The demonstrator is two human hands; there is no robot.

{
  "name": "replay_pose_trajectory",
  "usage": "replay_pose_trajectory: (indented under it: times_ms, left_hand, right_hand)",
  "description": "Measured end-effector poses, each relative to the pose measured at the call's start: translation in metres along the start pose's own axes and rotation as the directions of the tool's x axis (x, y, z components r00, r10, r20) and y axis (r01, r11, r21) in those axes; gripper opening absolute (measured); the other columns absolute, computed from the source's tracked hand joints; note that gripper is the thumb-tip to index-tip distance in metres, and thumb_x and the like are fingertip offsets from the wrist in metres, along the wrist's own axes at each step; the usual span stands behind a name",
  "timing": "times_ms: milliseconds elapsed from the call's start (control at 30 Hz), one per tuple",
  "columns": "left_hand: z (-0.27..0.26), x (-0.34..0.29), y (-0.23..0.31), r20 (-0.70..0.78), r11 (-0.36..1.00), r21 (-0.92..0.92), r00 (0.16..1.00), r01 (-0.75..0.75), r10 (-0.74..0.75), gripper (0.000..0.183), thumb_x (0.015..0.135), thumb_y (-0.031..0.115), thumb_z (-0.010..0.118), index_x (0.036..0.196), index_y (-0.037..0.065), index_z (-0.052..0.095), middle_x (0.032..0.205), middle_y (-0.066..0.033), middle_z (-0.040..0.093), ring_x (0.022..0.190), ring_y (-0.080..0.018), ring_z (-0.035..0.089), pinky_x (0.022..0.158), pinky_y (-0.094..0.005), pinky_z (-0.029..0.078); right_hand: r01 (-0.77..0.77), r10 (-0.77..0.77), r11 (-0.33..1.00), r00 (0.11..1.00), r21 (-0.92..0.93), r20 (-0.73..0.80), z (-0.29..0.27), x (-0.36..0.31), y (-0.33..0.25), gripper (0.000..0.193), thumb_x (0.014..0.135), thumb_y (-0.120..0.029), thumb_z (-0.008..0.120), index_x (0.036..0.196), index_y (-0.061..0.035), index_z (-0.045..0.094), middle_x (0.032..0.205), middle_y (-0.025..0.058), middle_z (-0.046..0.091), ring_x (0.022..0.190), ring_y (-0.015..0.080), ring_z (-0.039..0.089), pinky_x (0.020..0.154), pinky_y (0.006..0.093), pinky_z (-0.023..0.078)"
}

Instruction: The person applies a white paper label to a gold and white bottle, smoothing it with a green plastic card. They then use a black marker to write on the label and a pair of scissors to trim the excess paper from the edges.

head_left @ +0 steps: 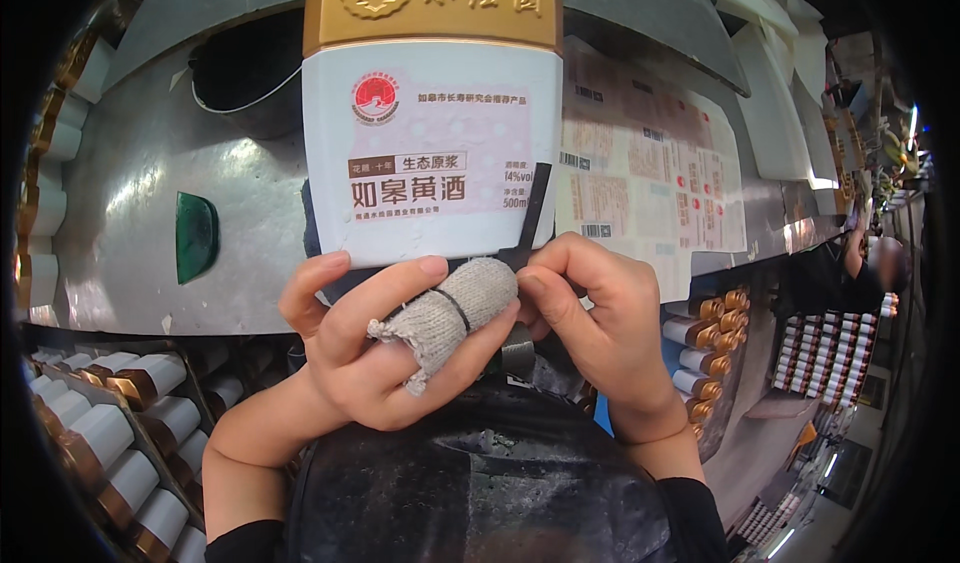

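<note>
Two hands [390, 343] hiding bottle [432, 133] base

Both forearms are bare below black sleeves pushed up near the elbows. One of the left hand's [385, 338] fingers [450, 313] wears a grey knitted cot with a frayed edge.

A white bottle [432, 113] with a gold cap fills twelve o'clock. Its front label [440, 158] is pale pink and white, with a round red seal at its upper left and a brown band. At two o'clock, sheets of pinkish labels [650, 168] lie on the steel table [130, 213]. White bottles with copper caps lie in rows at eight o'clock [110, 423] and three o'clock [712, 333].
</note>
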State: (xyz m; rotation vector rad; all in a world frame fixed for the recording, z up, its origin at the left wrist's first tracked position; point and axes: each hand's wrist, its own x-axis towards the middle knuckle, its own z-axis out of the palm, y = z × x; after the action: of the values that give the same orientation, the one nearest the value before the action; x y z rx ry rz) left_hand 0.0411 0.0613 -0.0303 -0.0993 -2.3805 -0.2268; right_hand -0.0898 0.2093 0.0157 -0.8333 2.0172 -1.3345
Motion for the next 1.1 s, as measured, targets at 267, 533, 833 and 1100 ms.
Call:
replay_pose_trajectory:
  times_ms: [267,533,833,1100]
  left_hand:
    - [-0.008,0.002,-0.007,0.091,1.000,0.002,0.996,-0.006,0.006,0.037,0.067,0.021,0.080,0.101,0.032,0.072,0.109,0.0069,0.058,0.111,-0.0190,0.049,0.106,-0.0497,0.025]
    - [-0.014,0.015,-0.013,0.167,0.996,0.022,0.982,0.086,-0.088,0.036,0.068,0.021,0.083,0.099,0.034,0.070,0.100,0.0078,0.060,0.102,-0.0175,0.049,0.102,-0.0484,0.029]
    - [-0.005,0.017,-0.019,0.063,1.000,-0.016,0.998,0.014,-0.013,0.030,0.066,0.020,0.084,0.091,0.029,0.071,0.095,0.0108,0.060,0.098,-0.0151,0.047,0.100,-0.0453,0.032]
    - [0.001,0.022,-0.031,-0.009,0.980,-0.175,0.996,-0.090,0.090,0.035,0.059,0.012,0.087,0.087,0.025,0.071,0.097,0.0031,0.056,0.101,-0.0218,0.047,0.090,-0.0428,0.042]
  right_hand:
    - [0.012,-0.012,1.000,1.000,-0.011,0.010,-0.003,0.001,0.000,0.012,0.089,-0.009,0.065,0.082,0.0003,0.063,0.064,0.0062,0.062,0.056,0.0106,0.059,0.051,0.0242,0.045]
    - [0.023,-0.024,0.999,1.000,-0.040,-0.020,-0.003,0.001,0.002,0.012,0.085,-0.008,0.068,0.078,0.0001,0.063,0.062,0.0057,0.059,0.053,0.0091,0.054,0.050,0.0234,0.043]
    - [0.027,-0.028,0.999,1.000,-0.034,-0.012,-0.002,0.002,0.001,0.012,0.084,-0.007,0.069,0.077,-0.0003,0.062,0.061,0.0046,0.059,0.052,0.0080,0.054,0.049,0.0230,0.042]
    - [0.030,-0.031,0.999,1.000,-0.036,-0.001,-0.004,0.003,0.000,0.012,0.083,-0.007,0.070,0.077,-0.0007,0.062,0.061,0.0042,0.059,0.053,0.0072,0.055,0.049,0.0222,0.043]
